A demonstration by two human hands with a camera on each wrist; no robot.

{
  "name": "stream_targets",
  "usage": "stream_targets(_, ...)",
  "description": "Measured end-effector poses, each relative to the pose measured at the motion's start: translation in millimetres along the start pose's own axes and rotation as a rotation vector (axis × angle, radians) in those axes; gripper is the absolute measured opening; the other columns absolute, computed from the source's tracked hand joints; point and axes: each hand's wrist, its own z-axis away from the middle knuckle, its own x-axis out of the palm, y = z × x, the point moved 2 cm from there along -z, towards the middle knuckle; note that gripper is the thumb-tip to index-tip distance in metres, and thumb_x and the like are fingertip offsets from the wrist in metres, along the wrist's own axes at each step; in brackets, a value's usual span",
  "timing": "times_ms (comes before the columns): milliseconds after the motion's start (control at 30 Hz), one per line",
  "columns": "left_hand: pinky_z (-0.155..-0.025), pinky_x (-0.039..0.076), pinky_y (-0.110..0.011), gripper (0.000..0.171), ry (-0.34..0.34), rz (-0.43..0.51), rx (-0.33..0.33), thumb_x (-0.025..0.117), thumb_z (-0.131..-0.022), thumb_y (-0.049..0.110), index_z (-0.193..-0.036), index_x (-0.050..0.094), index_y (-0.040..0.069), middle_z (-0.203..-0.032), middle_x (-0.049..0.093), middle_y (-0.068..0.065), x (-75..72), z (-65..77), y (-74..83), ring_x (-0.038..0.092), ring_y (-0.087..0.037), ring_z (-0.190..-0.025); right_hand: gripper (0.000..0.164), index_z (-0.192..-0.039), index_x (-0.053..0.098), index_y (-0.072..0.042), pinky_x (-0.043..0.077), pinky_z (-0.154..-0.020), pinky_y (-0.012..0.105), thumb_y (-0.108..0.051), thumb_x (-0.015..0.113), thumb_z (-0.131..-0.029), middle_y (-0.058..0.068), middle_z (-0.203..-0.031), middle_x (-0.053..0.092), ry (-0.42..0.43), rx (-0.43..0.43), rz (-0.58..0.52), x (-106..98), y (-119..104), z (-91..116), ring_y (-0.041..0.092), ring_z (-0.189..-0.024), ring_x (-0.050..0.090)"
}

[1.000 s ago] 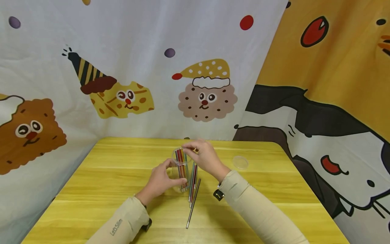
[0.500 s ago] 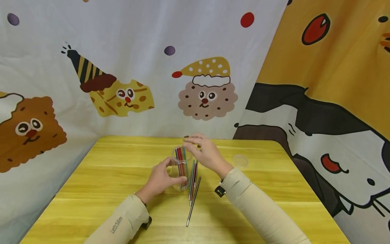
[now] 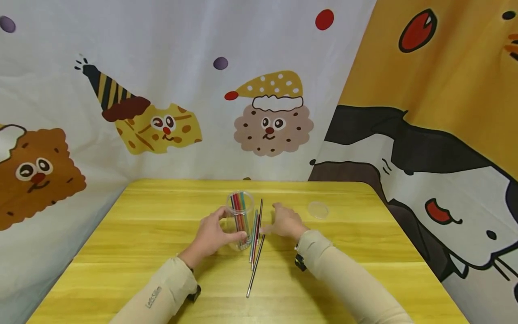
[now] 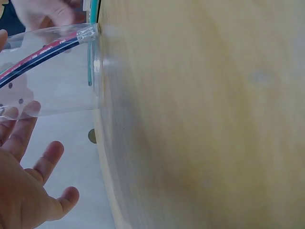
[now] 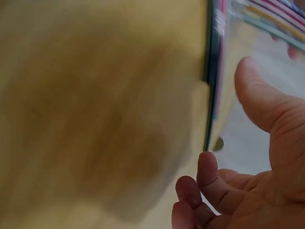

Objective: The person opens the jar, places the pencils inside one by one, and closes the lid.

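Observation:
My left hand (image 3: 210,234) grips a clear plastic jar (image 3: 231,227) from its left side, thumb in front and fingers curving behind. Several colored pencils (image 3: 238,202) stand in the jar, leaning a little; their lower ends show through its wall in the left wrist view. Just right of the jar, loose pencils (image 3: 255,238) lie on the table in a narrow bunch, one dark pencil (image 3: 255,269) nearest me. My right hand (image 3: 285,221) is low beside the bunch, thumb and fingers spread apart. In the right wrist view, its fingertips (image 5: 207,167) are at one dark pencil's end, with nothing between thumb and fingers.
A round clear lid (image 3: 318,209) lies on the yellow wood-grain table (image 3: 162,198), to the right of my right hand. Behind the table hangs a cartoon-printed curtain (image 3: 182,40), close to its back edge.
My right hand has left the jar's mouth and come down to the right of the loose pencils, its fingers spreading. My left hand has kept its hold on the jar.

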Motion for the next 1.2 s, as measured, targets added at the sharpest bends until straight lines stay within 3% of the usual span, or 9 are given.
stream_targets(167, -0.111, 0.049, -0.063, 0.062, 0.012, -0.004, 0.014, 0.096, -0.078, 0.049, -0.124, 0.064, 0.026, -0.139, 0.068, -0.006, -1.8, -1.1, 0.1, 0.059, -0.036, -0.137, 0.117, -0.164, 0.035, -0.004, 0.044, -0.119, 0.063, -0.058, 0.093, -0.077, 0.025, -0.152, 0.06, -0.001, 0.005, 0.111, 10.5, -2.2, 5.4, 0.047, -0.139, 0.057)
stream_targets(300, -0.111, 0.049, -0.062, 0.062, 0.014, -0.014, 0.008, 0.096, -0.077, 0.051, -0.125, 0.064, 0.027, -0.14, 0.068, -0.005, -1.9, -1.6, -2.5, 0.058, -0.036, -0.137, 0.11, -0.162, 0.038, -0.004, 0.051, -0.113, 0.059, -0.051, 0.093, -0.08, 0.023, -0.146, 0.065, -0.017, 0.006, 0.131, 10.0, -5.6, 8.4, 0.042, -0.131, 0.064)
stream_targets(400, -0.11, 0.048, -0.064, 0.063, 0.013, -0.021, 0.001, 0.095, -0.077, 0.053, -0.125, 0.064, 0.027, -0.141, 0.068, -0.005, -1.3, -1.8, -3.4, 0.057, -0.037, -0.138, 0.104, -0.163, 0.038, -0.004, 0.063, -0.085, 0.046, -0.039, 0.094, -0.082, 0.016, -0.119, 0.076, -0.038, 0.01, 0.144, 8.0, -6.0, 9.2, 0.028, -0.096, 0.073)
stream_targets(467, -0.111, 0.047, -0.064, 0.063, 0.014, -0.022, -0.007, 0.095, -0.077, 0.053, -0.125, 0.064, 0.027, -0.141, 0.068, -0.005, -0.9, -1.7, -3.6, 0.056, -0.038, -0.139, 0.1, -0.163, 0.039, -0.006, 0.06, -0.066, 0.038, -0.029, 0.093, -0.083, 0.01, -0.1, 0.076, -0.041, 0.009, 0.142, 6.9, -4.7, 7.8, 0.021, -0.076, 0.066)
stream_targets(567, -0.111, 0.047, -0.063, 0.062, 0.018, -0.025, -0.016, 0.096, -0.077, 0.052, -0.124, 0.063, 0.027, -0.141, 0.067, -0.003, -0.5, -1.9, -4.2, 0.056, -0.038, -0.139, 0.094, -0.163, 0.04, -0.006, 0.052, -0.058, 0.034, -0.019, 0.091, -0.085, 0.007, -0.086, 0.073, -0.021, -0.024, 0.127, 4.9, -0.6, 6.1, 0.018, -0.066, 0.057)
stream_targets(667, -0.11, 0.047, -0.063, 0.062, 0.017, -0.02, -0.017, 0.096, -0.077, 0.051, -0.124, 0.063, 0.028, -0.14, 0.067, -0.003, -0.4, -1.7, -4.0, 0.056, -0.038, -0.138, 0.087, -0.16, 0.044, -0.006, 0.056, -0.069, 0.036, -0.019, 0.09, -0.087, 0.005, -0.094, 0.074, -0.025, -0.083, 0.112, 1.1, 7.8, 6.6, 0.018, -0.077, 0.063)
stream_targets(867, -0.109, 0.049, -0.062, 0.063, 0.001, -0.01, 0.0, 0.096, -0.077, 0.052, -0.125, 0.063, 0.029, -0.143, 0.066, -0.004, -0.2, -2.1, -3.4, 0.056, -0.037, -0.138, 0.067, -0.148, 0.061, -0.009, 0.058, -0.078, 0.037, -0.004, 0.088, -0.087, -0.003, -0.088, 0.072, -0.115, -0.225, 0.173, -11.2, 26.5, 10.1, 0.012, -0.079, 0.064)
stream_targets(1067, -0.109, 0.049, -0.061, 0.064, -0.005, -0.014, 0.013, 0.095, -0.077, 0.053, -0.128, 0.064, 0.03, -0.143, 0.065, -0.005, -0.8, -2.9, -4.5, 0.056, -0.035, -0.138, 0.038, -0.142, 0.062, -0.01, 0.058, -0.088, 0.042, -0.008, 0.067, -0.105, 0.008, -0.11, 0.074, -0.225, -0.322, 0.241, -13.2, 33.9, 14.5, 0.021, -0.098, 0.069)
stream_targets(1200, -0.11, 0.049, -0.062, 0.065, -0.017, -0.019, 0.016, 0.094, -0.077, 0.055, -0.129, 0.063, 0.03, -0.143, 0.064, -0.005, -0.4, -2.6, -5.4, 0.056, -0.035, -0.138, 0.024, -0.131, 0.067, -0.004, 0.057, -0.086, 0.041, -0.01, 0.056, -0.11, 0.014, -0.12, 0.073, -0.172, -0.403, 0.195, -28.3, 22.6, 18.3, 0.024, -0.099, 0.068)
